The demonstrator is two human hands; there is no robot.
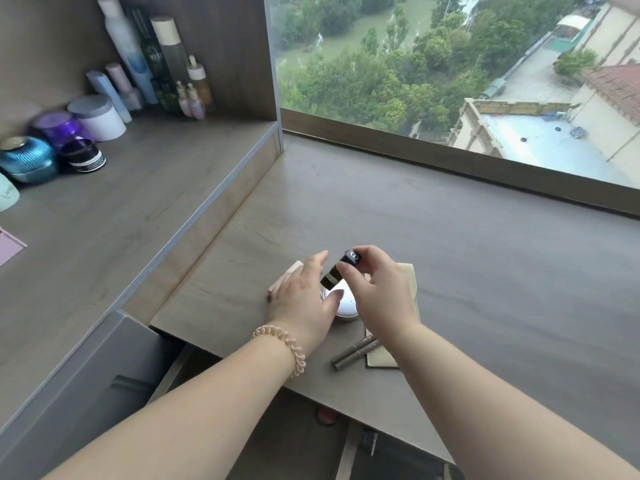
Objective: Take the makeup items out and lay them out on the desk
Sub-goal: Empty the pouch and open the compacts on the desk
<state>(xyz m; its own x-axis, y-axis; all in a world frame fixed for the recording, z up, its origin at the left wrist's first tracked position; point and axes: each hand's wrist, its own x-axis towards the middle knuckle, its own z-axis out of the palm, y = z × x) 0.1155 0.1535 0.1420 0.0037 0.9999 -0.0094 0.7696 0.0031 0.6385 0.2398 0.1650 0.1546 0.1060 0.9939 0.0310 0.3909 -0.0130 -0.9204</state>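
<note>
Compact (344,308) on desk (450,254), pencils (351,351) before it, jars (100,119) on shelf (121,209) at left

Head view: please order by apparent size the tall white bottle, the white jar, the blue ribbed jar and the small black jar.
1. tall white bottle
2. white jar and blue ribbed jar: alike, blue one nearer, unranked
3. small black jar

Home dressing area, grey wooden desk (450,258) at high-rise window (450,64), shelf (104,209) of skincare bottles (138,60) and jars (98,117)
</note>
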